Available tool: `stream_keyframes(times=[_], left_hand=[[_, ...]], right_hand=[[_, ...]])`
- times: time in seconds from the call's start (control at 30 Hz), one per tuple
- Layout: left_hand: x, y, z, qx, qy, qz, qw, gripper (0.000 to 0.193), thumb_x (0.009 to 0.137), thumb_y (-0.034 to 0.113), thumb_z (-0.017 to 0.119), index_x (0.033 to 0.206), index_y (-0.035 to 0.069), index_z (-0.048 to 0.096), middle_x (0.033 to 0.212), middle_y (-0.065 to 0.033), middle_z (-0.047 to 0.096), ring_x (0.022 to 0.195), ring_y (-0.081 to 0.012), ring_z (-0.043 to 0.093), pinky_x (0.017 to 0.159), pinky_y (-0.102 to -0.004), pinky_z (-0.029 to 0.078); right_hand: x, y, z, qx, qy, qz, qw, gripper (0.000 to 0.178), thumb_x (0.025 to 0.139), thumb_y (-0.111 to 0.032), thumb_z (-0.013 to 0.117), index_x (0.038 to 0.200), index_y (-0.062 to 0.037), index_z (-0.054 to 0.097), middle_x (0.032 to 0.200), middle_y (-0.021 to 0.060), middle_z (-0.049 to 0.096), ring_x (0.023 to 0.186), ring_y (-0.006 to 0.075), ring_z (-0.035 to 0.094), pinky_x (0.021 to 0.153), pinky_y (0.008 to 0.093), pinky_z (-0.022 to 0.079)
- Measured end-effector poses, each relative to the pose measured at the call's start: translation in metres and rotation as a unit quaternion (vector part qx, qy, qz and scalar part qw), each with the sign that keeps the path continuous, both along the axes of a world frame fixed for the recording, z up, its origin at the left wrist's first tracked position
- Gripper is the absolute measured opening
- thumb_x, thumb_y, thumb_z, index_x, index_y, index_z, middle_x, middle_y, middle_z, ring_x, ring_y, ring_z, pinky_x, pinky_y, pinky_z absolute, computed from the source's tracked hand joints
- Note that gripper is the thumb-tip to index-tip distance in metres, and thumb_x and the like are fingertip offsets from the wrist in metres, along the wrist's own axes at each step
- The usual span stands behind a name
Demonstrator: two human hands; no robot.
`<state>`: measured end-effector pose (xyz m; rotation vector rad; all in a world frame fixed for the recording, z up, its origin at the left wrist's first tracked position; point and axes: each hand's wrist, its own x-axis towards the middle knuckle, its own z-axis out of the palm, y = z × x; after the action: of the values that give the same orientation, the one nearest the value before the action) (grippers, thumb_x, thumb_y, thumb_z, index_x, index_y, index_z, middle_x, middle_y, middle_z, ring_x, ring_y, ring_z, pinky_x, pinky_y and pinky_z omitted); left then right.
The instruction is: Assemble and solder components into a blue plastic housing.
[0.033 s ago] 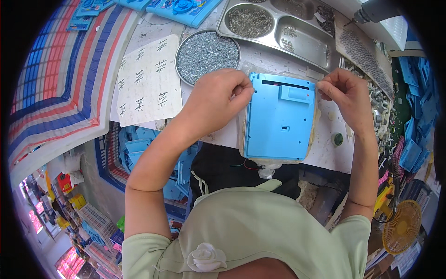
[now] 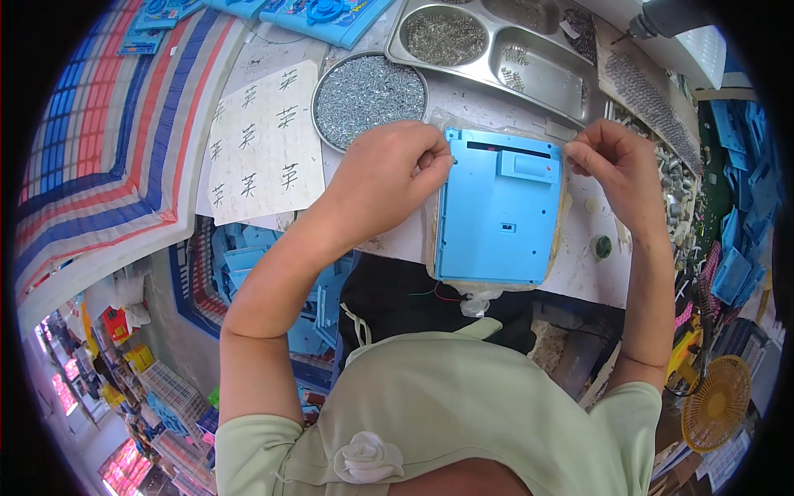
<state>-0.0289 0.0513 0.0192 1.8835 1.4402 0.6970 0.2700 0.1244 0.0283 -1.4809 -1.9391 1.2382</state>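
A flat light-blue plastic casing [image 2: 496, 207] lies on a padded, plastic-wrapped board [image 2: 432, 240] on the table in front of me. It has a dark slot along its far edge, a raised rectangular block and several small holes. My left hand [image 2: 393, 169] is closed in a pinch at the casing's far left edge. At the far right edge my right hand [image 2: 612, 169] is also pinched, thumb against forefinger. Whatever either hand's fingertips hold is too small or hidden to make out.
Behind the casing stand a round tray of small screws [image 2: 370, 99] and a steel compartment tray [image 2: 542, 74] with small metal parts. A paper sheet [image 2: 265, 149] lies left. An electric screwdriver [image 2: 653, 23] hangs at far right. Blue casings [image 2: 732, 264] pile up right; a yellow fan [image 2: 716, 403] is below.
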Motion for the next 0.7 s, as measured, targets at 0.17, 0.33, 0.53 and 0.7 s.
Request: stream_keyframes(times=[0.17,0.33,0.53,0.7], left_hand=[[0.002,0.008,0.004,0.035,0.057,-0.041,0.997,0.016,0.089,0.014,0.066,0.088,-0.002,0.065,0.077,-0.0145,0.062,0.066,-0.0291,0.061,0.062,-0.037,0.048],[0.002,0.014,0.011,0.01,0.089,-0.058,0.994,0.017,0.09,0.015,0.064,0.087,-0.001,0.065,0.076,-0.0157,0.061,0.066,-0.0311,0.061,0.063,-0.0388,0.048],[0.003,0.014,0.02,0.005,0.087,-0.065,0.994,0.012,0.09,0.011,0.065,0.088,-0.001,0.064,0.078,-0.0153,0.061,0.069,-0.0313,0.061,0.062,-0.038,0.047],[0.037,-0.001,0.023,0.147,0.073,-0.132,0.978,0.009,0.087,0.009,0.067,0.09,0.003,0.061,0.082,-0.0118,0.058,0.072,-0.0296,0.062,0.061,-0.0382,0.049]], right_hand=[[-0.003,0.002,0.007,0.092,-0.047,0.049,0.993,0.014,0.092,-0.011,0.074,0.092,0.0016,0.068,0.077,0.0013,0.068,0.072,0.0077,0.062,0.069,0.0244,0.05],[-0.005,0.0,0.011,0.112,-0.04,0.06,0.991,0.014,0.09,-0.01,0.074,0.093,0.0023,0.069,0.079,0.0032,0.069,0.074,0.009,0.064,0.07,0.0239,0.051],[0.0,-0.002,0.017,0.129,-0.048,0.049,0.989,0.013,0.09,-0.01,0.074,0.093,0.0024,0.07,0.08,0.0034,0.069,0.074,0.0091,0.065,0.07,0.024,0.051],[0.009,-0.016,0.012,0.107,-0.007,0.012,0.994,0.012,0.089,-0.007,0.075,0.095,0.0021,0.071,0.082,0.0031,0.071,0.074,0.0084,0.065,0.068,0.0229,0.051]])
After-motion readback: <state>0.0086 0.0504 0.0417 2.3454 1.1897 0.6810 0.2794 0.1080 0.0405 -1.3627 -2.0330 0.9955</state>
